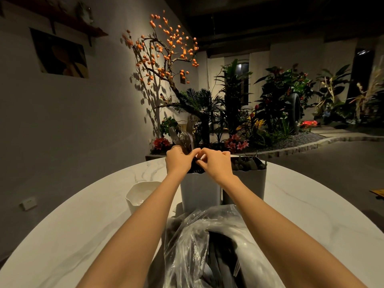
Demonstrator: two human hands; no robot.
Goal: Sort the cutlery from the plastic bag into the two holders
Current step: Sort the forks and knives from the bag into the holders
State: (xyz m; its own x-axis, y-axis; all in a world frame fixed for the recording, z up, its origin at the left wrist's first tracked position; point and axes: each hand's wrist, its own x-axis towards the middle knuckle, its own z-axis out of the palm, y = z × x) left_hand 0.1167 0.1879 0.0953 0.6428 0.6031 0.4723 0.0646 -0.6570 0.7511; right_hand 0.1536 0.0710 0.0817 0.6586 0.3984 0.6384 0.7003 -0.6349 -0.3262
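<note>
Two grey holders stand side by side at the table's far side. Over the left holder (pixel 199 190) my left hand (pixel 178 161) grips a bunch of metal forks (pixel 180 140), their heads sticking up above my fist. My right hand (pixel 214 161) hovers over the same holder with curled fingers pinching something dark and small between the two hands; what it is I cannot make out. The right holder (pixel 249 183) holds several dark cutlery pieces (pixel 245 164). A clear plastic bag (pixel 203 246) with dark cutlery inside lies close to me, between my forearms.
A white marbled round table (pixel 83 235) carries everything. A small white cup-like container (pixel 141 194) stands left of the holders. Beyond the table are a planter bed with plants and an orange-fruited tree (pixel 166 48), and a wall on the left.
</note>
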